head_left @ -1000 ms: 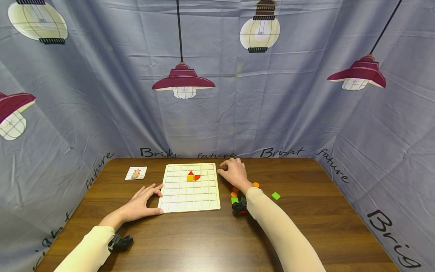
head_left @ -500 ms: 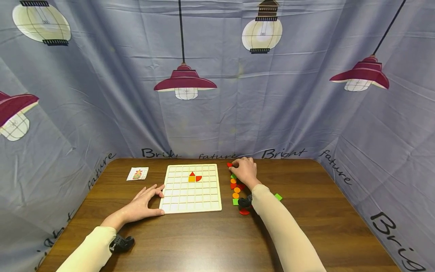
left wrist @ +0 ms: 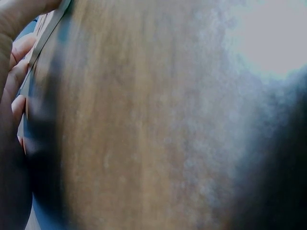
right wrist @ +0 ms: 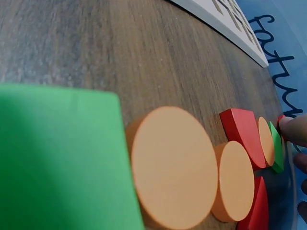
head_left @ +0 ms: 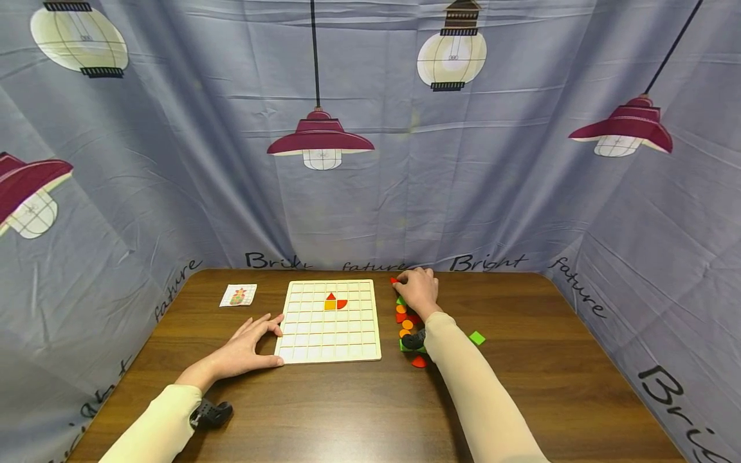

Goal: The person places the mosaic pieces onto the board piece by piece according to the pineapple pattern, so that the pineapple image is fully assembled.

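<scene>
My left hand (head_left: 251, 344) lies at the left edge of a pale wooden grid board (head_left: 347, 334), its thumb at the near left corner and its fingers spread along that side. On the board sit a red triangle (head_left: 331, 296), a yellow-orange square (head_left: 330, 305) and a red quarter circle (head_left: 342, 304). To the board's right, my right hand (head_left: 421, 292) has its fingertips at a small red piece (head_left: 394, 280) at the far end of a row of loose pieces. In the right wrist view, a fingertip (right wrist: 293, 129) covers much of that red piece, so its shape is hidden.
The row holds orange discs (head_left: 408, 325), red pieces (head_left: 419, 362) and green ones (right wrist: 57, 158). A green square (head_left: 477, 338) lies apart, right of the forearm. A printed pattern card (head_left: 238, 295) lies left of the board. Grey-blue curtain (head_left: 370, 212) borders the wooden table (head_left: 324, 411).
My right hand has moved right from beside the board's far right corner to the red piece at the row's far end. The left hand stays at the board's edge.
</scene>
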The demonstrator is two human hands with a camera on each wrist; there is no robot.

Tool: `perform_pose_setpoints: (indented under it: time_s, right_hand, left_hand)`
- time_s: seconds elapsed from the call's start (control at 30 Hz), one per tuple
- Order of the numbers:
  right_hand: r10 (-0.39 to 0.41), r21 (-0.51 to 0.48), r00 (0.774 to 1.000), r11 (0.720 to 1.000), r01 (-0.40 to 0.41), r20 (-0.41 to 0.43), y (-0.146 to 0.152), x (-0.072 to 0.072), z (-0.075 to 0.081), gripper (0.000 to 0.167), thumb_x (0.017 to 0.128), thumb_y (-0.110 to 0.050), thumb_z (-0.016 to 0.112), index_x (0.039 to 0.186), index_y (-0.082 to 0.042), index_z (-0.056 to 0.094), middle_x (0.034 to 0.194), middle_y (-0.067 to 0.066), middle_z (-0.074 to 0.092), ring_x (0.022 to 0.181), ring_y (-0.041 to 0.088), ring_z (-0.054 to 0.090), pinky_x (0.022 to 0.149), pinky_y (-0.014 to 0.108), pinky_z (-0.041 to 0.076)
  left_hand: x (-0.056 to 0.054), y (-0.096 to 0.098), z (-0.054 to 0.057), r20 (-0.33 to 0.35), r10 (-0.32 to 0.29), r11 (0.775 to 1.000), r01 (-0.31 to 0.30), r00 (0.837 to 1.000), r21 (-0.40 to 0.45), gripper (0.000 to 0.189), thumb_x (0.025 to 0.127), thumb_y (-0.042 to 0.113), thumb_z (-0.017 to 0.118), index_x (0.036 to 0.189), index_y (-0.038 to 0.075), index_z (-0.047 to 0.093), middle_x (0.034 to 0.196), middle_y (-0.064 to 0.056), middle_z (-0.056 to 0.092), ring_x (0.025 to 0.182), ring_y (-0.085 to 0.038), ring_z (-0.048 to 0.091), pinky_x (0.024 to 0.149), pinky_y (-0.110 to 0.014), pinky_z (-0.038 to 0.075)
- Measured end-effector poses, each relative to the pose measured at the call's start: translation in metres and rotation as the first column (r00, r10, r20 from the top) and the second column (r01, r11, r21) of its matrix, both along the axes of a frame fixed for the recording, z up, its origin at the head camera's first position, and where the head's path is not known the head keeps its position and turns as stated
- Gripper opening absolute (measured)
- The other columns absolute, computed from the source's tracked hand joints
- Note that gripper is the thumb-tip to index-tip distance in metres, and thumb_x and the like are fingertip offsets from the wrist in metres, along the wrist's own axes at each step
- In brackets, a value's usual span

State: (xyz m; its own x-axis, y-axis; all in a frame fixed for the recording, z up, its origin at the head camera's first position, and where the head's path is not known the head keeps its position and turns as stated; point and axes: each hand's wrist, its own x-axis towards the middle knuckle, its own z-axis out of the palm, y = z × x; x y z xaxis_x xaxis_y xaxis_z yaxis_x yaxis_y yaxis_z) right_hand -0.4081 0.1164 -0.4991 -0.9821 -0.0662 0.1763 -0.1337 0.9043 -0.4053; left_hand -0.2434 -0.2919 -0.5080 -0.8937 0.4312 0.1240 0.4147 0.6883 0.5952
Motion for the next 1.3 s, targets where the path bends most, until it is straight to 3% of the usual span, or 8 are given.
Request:
perform_pose_setpoints:
  time_s: [0.3,0.8,1.03,1.3]
  right_hand:
    - [0.014,-0.006,1.000,1.000,-0.014,0.006,0.012,-0.002,-0.002,0.023,0.095,-0.033,0.074,0.110,-0.016,0.079,0.116,0.010,0.066,0.110,0.036,0.048,0.095,0.052,0.038]
    - [0.089,0.031,0.994,0.995,-0.092,0.065,0.076,0.013,0.006,0.026,0.094,-0.032,0.075,0.113,-0.015,0.078,0.112,0.008,0.067,0.105,0.034,0.048,0.090,0.053,0.039]
    - [0.178,-0.012,0.980,0.984,-0.178,0.094,0.089,0.023,0.008,0.023,0.093,-0.032,0.077,0.110,-0.017,0.079,0.110,0.005,0.071,0.106,0.032,0.049,0.091,0.053,0.039]
    - [0.196,-0.056,0.976,0.980,-0.191,0.100,0.092,0.028,0.009,0.022,0.092,-0.031,0.078,0.109,-0.018,0.079,0.108,0.003,0.071,0.107,0.031,0.049,0.094,0.053,0.039]
  left_hand:
    - [0.001,0.001,0.002,0.017,0.002,1.000,-0.002,1.000,-0.001,0.049,0.084,0.049,0.082,0.115,0.019,0.056,0.161,-0.014,0.038,0.150,-0.045,0.023,0.119,-0.067,0.003]
    - [0.000,0.001,0.001,0.029,0.005,1.000,-0.005,1.000,-0.004,0.048,0.085,0.048,0.081,0.115,0.020,0.056,0.163,-0.012,0.037,0.151,-0.045,0.022,0.119,-0.067,0.002]
    - [0.001,-0.001,0.002,0.023,-0.004,1.000,0.004,1.000,-0.001,0.049,0.085,0.048,0.081,0.115,0.019,0.056,0.162,-0.014,0.038,0.150,-0.046,0.022,0.118,-0.069,0.002]
    - [0.001,-0.001,0.003,0.023,-0.009,1.000,0.009,1.000,0.003,0.048,0.085,0.048,0.081,0.114,0.020,0.056,0.162,-0.014,0.038,0.150,-0.046,0.022,0.119,-0.068,0.003]
